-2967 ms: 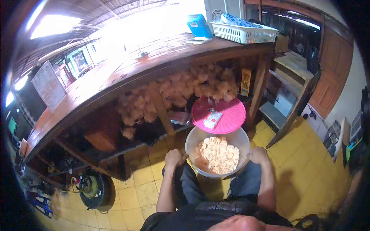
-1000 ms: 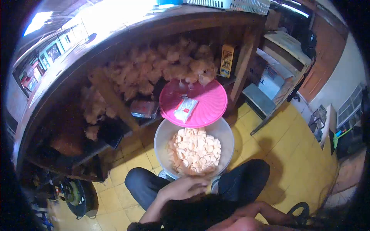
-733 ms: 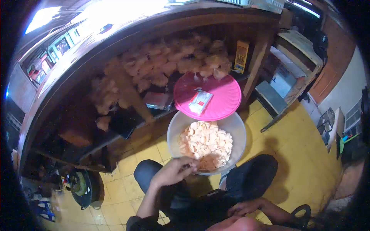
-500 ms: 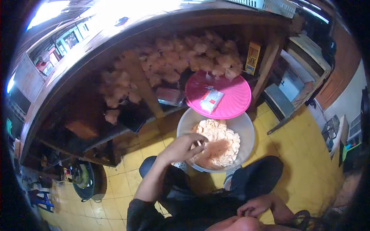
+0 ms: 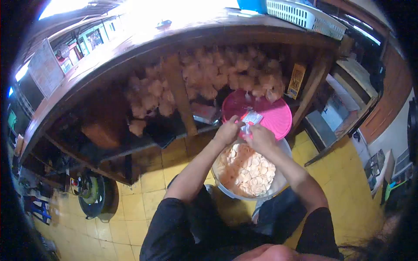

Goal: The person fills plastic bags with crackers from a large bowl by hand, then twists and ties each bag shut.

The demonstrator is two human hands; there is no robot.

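Note:
A round pink lid (image 5: 278,114) leans over the far side of a whitish plastic tub (image 5: 286,153). On the lid lies a pack of clear plastic bags (image 5: 253,116) with red print. My left hand (image 5: 228,132) and my right hand (image 5: 262,139) meet at the near edge of this pack. Their fingers are closed in a pinch on thin clear plastic, apparently a bag. Below my hands, pale round chips (image 5: 254,172) fill part of the tub, which stands between my feet.
Many filled clear bags (image 5: 209,74) crowd the shelf under a wooden counter (image 5: 191,32). A yellow box (image 5: 296,80) stands at the shelf's right end. White basket (image 5: 305,17) on the counter; small wooden cabinet (image 5: 342,113) to the right; dark basin (image 5: 93,200) on the yellow tiles at left.
My left hand has gone from above the chips to the bag pack on the lid. My right hand has come up from my lap to join it. The view has shifted slightly.

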